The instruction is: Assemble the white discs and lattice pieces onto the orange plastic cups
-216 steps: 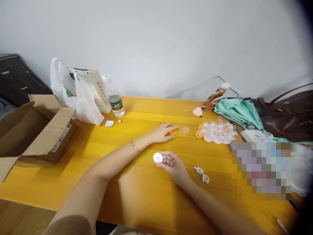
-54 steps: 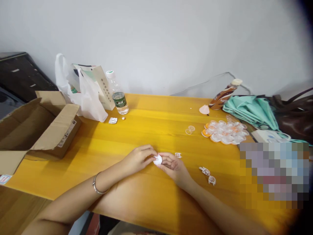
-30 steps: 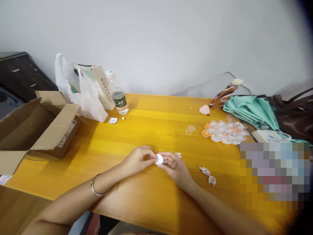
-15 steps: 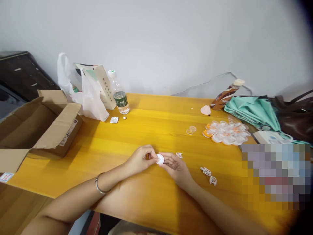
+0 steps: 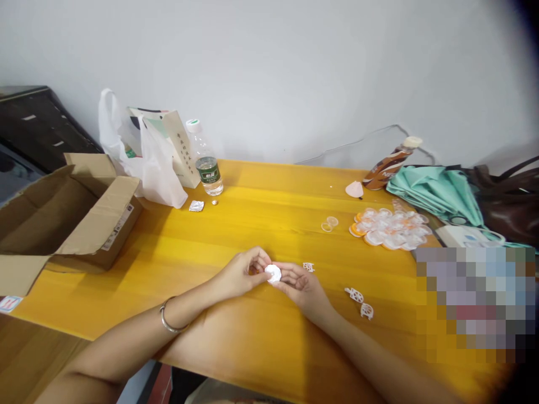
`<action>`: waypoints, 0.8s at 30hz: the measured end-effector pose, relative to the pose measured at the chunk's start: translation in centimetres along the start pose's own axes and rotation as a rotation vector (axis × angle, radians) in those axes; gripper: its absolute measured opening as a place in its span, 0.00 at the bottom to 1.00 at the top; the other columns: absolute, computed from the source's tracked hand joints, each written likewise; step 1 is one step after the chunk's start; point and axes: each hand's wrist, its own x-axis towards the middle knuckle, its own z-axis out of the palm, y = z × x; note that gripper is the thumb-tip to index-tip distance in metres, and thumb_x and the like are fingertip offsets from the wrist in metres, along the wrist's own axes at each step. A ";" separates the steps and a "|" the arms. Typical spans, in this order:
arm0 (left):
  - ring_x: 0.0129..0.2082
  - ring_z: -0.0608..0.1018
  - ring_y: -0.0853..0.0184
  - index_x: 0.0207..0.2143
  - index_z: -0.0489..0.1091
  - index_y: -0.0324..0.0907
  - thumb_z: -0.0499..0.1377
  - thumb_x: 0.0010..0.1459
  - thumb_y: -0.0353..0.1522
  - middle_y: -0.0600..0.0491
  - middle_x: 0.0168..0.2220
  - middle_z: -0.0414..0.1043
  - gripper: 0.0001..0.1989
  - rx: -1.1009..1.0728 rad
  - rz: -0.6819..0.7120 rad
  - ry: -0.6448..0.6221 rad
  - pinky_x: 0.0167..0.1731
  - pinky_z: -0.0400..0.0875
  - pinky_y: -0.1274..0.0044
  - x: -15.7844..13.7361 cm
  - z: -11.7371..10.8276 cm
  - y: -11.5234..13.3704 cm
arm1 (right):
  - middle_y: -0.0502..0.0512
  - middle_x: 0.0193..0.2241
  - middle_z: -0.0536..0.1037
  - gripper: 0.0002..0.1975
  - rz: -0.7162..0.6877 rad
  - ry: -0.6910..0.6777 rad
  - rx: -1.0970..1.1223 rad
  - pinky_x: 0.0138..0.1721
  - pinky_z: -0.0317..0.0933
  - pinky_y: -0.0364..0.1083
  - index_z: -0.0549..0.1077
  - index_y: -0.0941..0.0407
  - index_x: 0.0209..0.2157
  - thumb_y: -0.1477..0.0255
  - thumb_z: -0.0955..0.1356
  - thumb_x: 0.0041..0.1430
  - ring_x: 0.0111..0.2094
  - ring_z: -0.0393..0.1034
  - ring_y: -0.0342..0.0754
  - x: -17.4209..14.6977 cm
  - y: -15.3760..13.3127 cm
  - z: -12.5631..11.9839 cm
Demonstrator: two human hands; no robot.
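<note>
Between my two hands, over the front middle of the yellow table, is a small round white disc. My left hand, below a silver bangle, pinches its left edge with thumb and fingers. On the other side, my right hand grips the disc's right edge between thumb and fingertips. Just beyond the right hand lies a small white openwork piece. Two more white pieces with wheel-like cut-outs, one and another, rest to the right. Fine detail on the disc is too small to make out.
Clear-and-orange round cases cluster at right, near two clear rings. Behind stand a brown bottle and a folded green umbrella. Leftward are a water bottle, a white plastic bag and an open cardboard box.
The white disc has shifted slightly left and turned its face more toward me. My left fingers have changed their hold on its edge; the right hand has barely moved.
</note>
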 end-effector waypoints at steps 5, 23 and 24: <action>0.33 0.72 0.71 0.38 0.66 0.37 0.54 0.57 0.30 0.50 0.34 0.70 0.06 0.152 0.080 -0.005 0.35 0.65 0.78 0.0 -0.8 0.4 | 0.53 0.33 0.78 0.19 0.019 -0.025 0.032 0.45 0.64 0.49 0.72 0.54 0.40 0.71 0.73 0.43 0.35 0.72 0.46 0.2 0.2 -0.3; 0.34 0.69 0.69 0.36 0.69 0.43 0.47 0.62 0.29 0.50 0.34 0.69 0.11 0.860 0.628 -0.594 0.40 0.60 0.77 0.5 -1.9 2.5 | 0.46 0.23 0.66 0.13 0.247 -0.608 -0.130 0.29 0.55 0.40 0.69 0.59 0.26 0.64 0.72 0.43 0.26 0.59 0.39 0.1 -2.1 -1.4; 0.35 0.68 0.69 0.36 0.68 0.44 0.46 0.62 0.29 0.50 0.34 0.69 0.11 0.909 0.648 -0.600 0.40 0.60 0.76 0.5 -1.9 2.6 | 0.45 0.22 0.65 0.13 0.242 -0.623 -0.143 0.28 0.54 0.40 0.69 0.59 0.26 0.64 0.72 0.42 0.24 0.58 0.39 0.0 -2.3 -1.5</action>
